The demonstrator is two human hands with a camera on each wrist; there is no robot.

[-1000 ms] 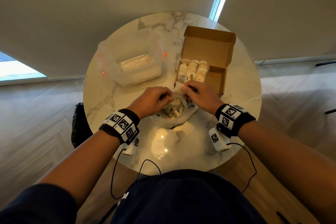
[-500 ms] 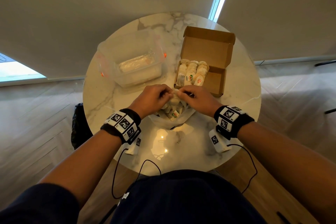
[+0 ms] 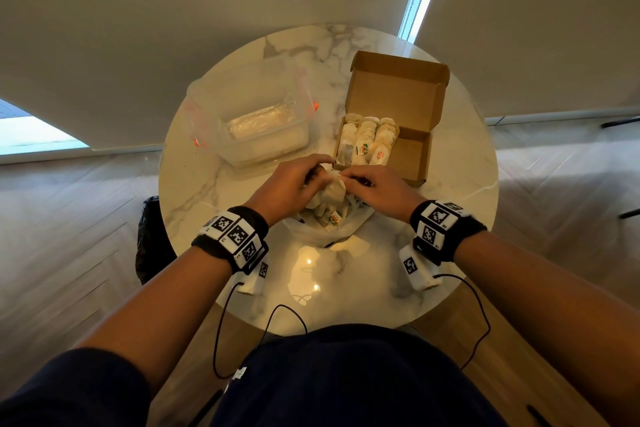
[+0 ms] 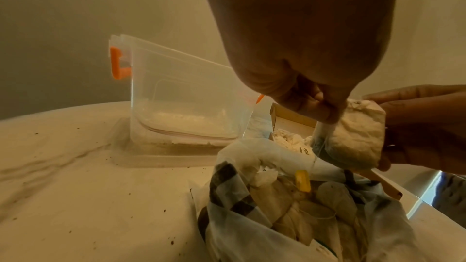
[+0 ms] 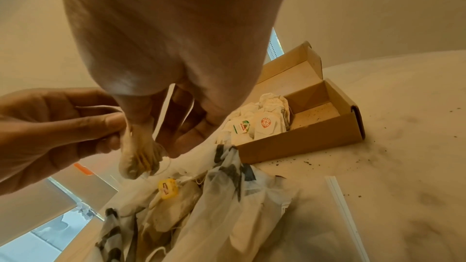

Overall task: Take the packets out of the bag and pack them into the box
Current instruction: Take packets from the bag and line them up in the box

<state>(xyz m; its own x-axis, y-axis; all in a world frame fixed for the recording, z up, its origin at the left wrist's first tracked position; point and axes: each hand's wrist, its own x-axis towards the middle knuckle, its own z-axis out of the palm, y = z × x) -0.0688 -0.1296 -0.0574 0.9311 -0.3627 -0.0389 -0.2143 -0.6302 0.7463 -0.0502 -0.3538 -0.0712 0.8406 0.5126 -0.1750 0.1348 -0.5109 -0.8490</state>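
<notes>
Both hands meet above the open white plastic bag (image 3: 325, 232) near the table's middle. My left hand (image 3: 294, 184) and right hand (image 3: 377, 185) each pinch the same pale tea packet (image 4: 353, 134), held just over the bag's mouth. Its string runs down to a yellow tag (image 4: 302, 180) in the bag (image 5: 227, 196), among several more packets. The packet (image 5: 138, 156) hangs between the fingertips. Behind the hands stands the open cardboard box (image 3: 412, 149) with three rows of packets (image 3: 367, 142) filling its left part; its right part is bare.
A clear plastic container (image 3: 256, 121) with orange clips stands at the back left of the round marble table (image 3: 450, 218). Dark crumbs are scattered on the tabletop near the box (image 5: 302, 134). A dark bag (image 3: 150, 239) sits on the floor at the left.
Both hands have risen slightly from the bag and drawn together, lifting one packet between them out of the bag's mouth.
</notes>
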